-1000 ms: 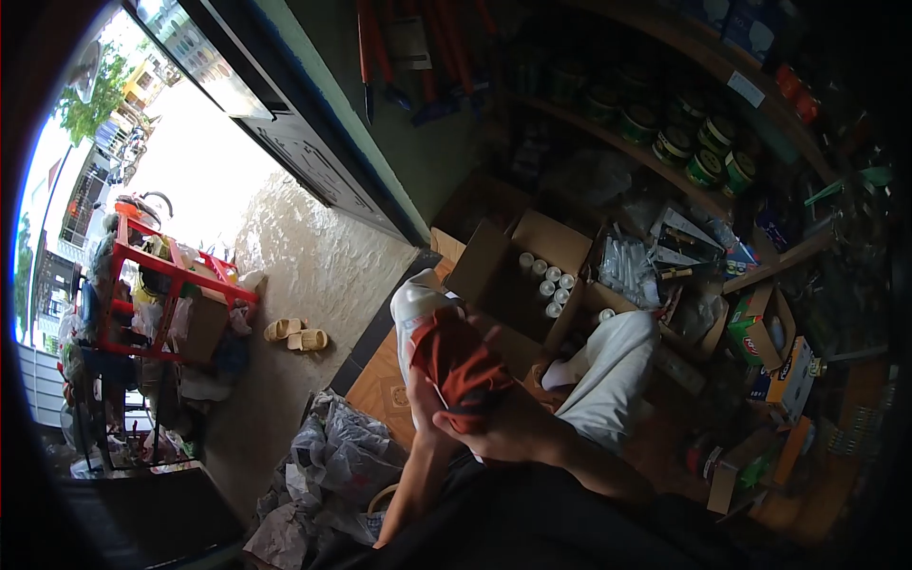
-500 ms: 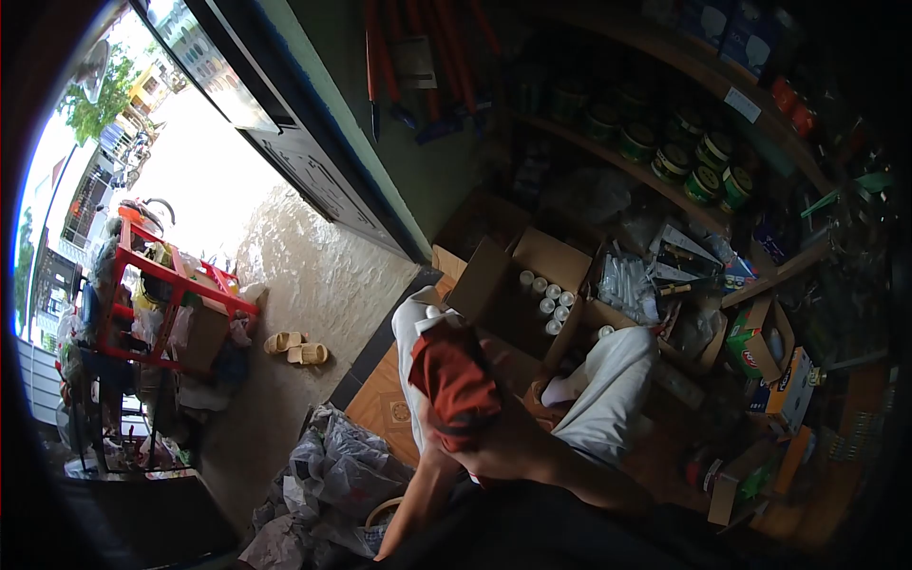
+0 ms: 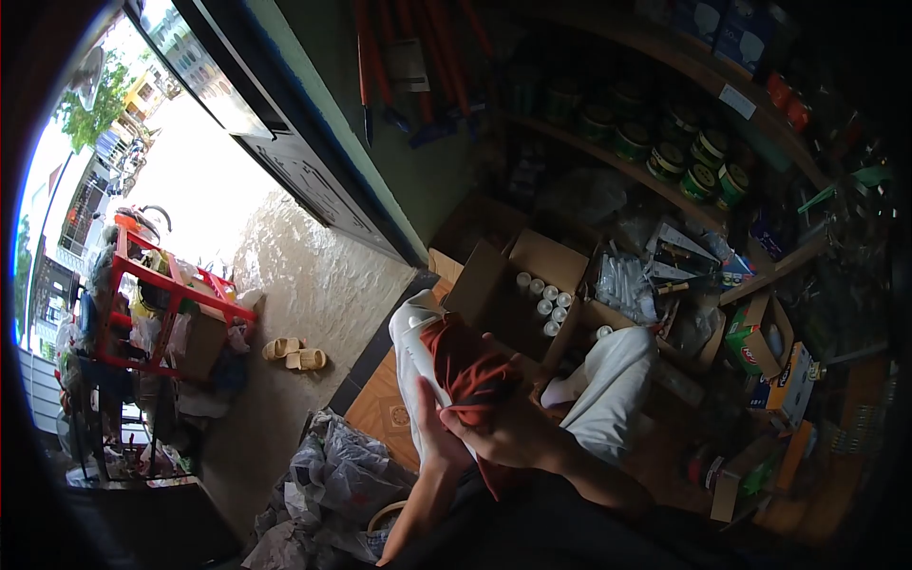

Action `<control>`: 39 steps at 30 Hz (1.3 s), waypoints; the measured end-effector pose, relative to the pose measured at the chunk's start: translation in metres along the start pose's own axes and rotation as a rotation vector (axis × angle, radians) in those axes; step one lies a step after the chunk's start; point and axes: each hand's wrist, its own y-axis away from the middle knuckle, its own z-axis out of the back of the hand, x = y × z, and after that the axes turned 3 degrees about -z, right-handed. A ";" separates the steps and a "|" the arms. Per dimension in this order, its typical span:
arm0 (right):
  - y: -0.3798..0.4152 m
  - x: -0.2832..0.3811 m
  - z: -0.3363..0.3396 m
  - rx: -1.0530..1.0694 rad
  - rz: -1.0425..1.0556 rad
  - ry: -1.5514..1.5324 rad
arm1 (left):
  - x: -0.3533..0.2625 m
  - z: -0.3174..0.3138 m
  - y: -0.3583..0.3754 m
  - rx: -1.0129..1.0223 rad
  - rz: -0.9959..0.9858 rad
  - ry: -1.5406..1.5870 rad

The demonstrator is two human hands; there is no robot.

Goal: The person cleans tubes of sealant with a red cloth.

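Both hands close around one white bottle (image 3: 415,334), held upright-to-tilted in front of the person's body, above the tiled floor (image 3: 380,389). Left hand (image 3: 435,429) wraps the lower side of the bottle, fingers pressed against its wall. Right hand (image 3: 508,432) presses a red cloth (image 3: 470,366) over the bottle's right flank, its grip pinching cloth and bottle together. The cloth covers most of the bottle's middle; only the shoulder, cap end and left edge show white.

Work in hand appears to be wiping the bottle; the picture is dark and curved at this spot, so any label or dirt under the cloth cannot be read.

To do this step well, in my judgement: keep the left hand firm as the anchor, turn the bottle rather than the cloth, and pass the cloth along the full length, shoulder and base included, so no side is missed.

Surroundings noted: an open cardboard box (image 3: 532,285) of white-capped bottles (image 3: 543,294) stands just beyond the hands. A second person's light trouser leg (image 3: 616,380) is beside it. Shelves (image 3: 665,180) of green tins (image 3: 703,157) run above. Crumpled plastic bags (image 3: 328,465) lie near the left forearm. Sandals (image 3: 294,353) sit outside the doorway.
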 end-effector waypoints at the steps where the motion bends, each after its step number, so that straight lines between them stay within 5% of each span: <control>1: -0.001 -0.004 0.006 0.044 0.027 0.058 | -0.001 0.000 -0.001 0.009 0.005 0.022; 5: -0.007 -0.006 0.061 0.295 -0.118 0.040 | -0.013 -0.014 -0.015 0.094 -0.096 0.089; 10: -0.018 0.007 0.090 0.437 -0.224 0.632 | -0.019 -0.012 -0.009 0.193 -0.011 0.241; 14: -0.007 0.017 0.053 0.270 0.106 0.619 | -0.004 -0.013 -0.003 0.065 0.106 0.423; 15: -0.014 0.024 0.057 0.395 0.003 0.557 | -0.003 0.007 -0.002 0.071 0.202 0.725; 17: -0.038 0.046 0.079 0.636 -0.205 0.429 | -0.007 -0.005 -0.008 0.058 0.089 0.385; 21: -0.033 0.037 0.074 0.422 -0.045 0.391 | -0.016 -0.030 -0.012 0.124 -0.007 0.215; 27: -0.059 0.045 0.084 0.277 -0.067 0.427 | -0.010 -0.033 -0.002 0.241 0.079 -0.028; 29: -0.068 0.037 0.073 0.129 0.005 0.548 | -0.004 -0.027 0.007 0.124 0.035 -0.159; 30: -0.076 0.040 0.075 0.313 -0.265 0.462 | -0.002 -0.027 0.009 0.071 0.046 -0.160; 33: -0.076 0.012 0.044 -0.293 -0.057 0.270 | -0.004 -0.038 0.010 0.012 0.035 -0.210; 34: -0.073 0.008 0.039 -0.253 0.001 0.267 | -0.008 -0.045 0.012 -0.040 0.032 -0.240; 36: -0.054 0.004 0.017 -0.211 0.009 0.220 | 0.023 0.045 -0.019 0.401 -0.092 -0.089; 39: -0.032 0.020 0.003 -0.165 0.028 0.174 | -0.003 -0.025 -0.011 0.435 0.015 0.219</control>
